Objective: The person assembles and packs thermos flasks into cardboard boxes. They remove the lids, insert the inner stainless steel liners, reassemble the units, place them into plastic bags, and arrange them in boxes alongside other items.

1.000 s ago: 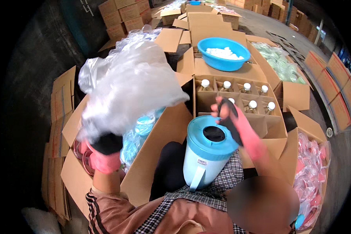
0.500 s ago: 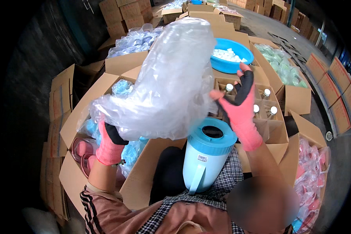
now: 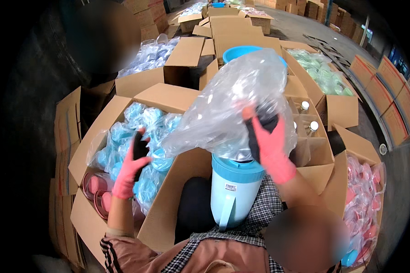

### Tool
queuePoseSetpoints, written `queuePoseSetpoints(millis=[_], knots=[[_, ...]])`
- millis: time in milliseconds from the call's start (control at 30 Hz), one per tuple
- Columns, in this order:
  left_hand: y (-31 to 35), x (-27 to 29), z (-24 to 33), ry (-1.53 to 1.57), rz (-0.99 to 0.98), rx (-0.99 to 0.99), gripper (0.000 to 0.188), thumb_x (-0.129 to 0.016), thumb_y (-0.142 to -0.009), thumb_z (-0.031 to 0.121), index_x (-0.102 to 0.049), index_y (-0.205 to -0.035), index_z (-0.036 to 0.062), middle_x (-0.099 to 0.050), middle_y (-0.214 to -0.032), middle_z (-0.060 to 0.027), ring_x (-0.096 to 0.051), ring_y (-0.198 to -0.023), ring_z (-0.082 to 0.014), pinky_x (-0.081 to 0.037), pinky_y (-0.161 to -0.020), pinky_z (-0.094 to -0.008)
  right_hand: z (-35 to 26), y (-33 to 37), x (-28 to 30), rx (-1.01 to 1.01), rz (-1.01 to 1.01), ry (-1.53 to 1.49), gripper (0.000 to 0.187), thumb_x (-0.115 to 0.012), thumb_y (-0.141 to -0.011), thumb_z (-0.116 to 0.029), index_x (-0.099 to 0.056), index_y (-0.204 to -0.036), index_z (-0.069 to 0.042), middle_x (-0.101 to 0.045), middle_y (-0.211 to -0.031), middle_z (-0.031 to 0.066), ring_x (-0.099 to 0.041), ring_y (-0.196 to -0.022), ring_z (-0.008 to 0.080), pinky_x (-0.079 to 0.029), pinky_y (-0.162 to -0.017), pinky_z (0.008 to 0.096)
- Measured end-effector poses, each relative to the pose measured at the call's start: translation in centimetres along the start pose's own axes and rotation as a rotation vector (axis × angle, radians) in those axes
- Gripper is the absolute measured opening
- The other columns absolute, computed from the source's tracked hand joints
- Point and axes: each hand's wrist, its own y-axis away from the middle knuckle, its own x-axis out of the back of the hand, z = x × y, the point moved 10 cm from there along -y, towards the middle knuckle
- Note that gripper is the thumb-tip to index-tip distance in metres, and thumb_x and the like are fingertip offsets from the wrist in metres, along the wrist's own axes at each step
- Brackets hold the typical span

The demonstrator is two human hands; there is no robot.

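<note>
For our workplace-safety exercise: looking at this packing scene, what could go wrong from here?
1. The right hand alone holds the clear plastic bag above the blue-lidded jug; the loose film could slip or snag on the lid.
2. The jug sits on the person's lap, unheld, and might tip.
3. The left hand reaches into the box of wrapped blue lids, splitting attention.

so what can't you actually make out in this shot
All in the head view:
- Top of the blue-lidded jug: covered by the clear plastic bag.
- Right hand fingertips: lost in the bag's folds.
- Blue basin: mostly behind the bag.
- Lower right and upper left: blurred patches.
- Left hand: any grip unclear.
</note>
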Motion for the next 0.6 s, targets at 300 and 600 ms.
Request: queuePoseSetpoints(millis=[300,600], knots=[[-0.7,-10.1,5.6,-0.175,-0.091,-0.075,0.051,-0.062,-0.073,0.017,-0.046,-0.116,-0.0037,-0.053,-0.111,-0.0119,-0.051,-0.099,-0.0188,-0.04,-0.085,-0.0318,-2.8,7.0,-5.6,0.491,-0.523,-0.132,0.079,-0.074,-0.065,-0.016,-0.029,-0.129,-0.003,-0.036,-0.127,0.017,-0.042,-0.112,0.0255,-0.036,-0.091,0.0396],[1.7,-13.0,4.1,0.4,-0.256,0.036,0.042,-0.049,-0.087,0.024,-0.042,-0.12,-0.0002,-0.052,-0.112,-0.0053,-0.05,-0.098,-0.0131,-0.041,-0.084,-0.0272,-0.8,5.3,-2.9,-0.106,-0.291,-0.162,0.047,-0.063,-0.07,-0.001,-0.045,-0.114,-0.001,-0.05,-0.106,0.0069,-0.048,-0.096,0.0138,-0.041,-0.083,0.0272]])
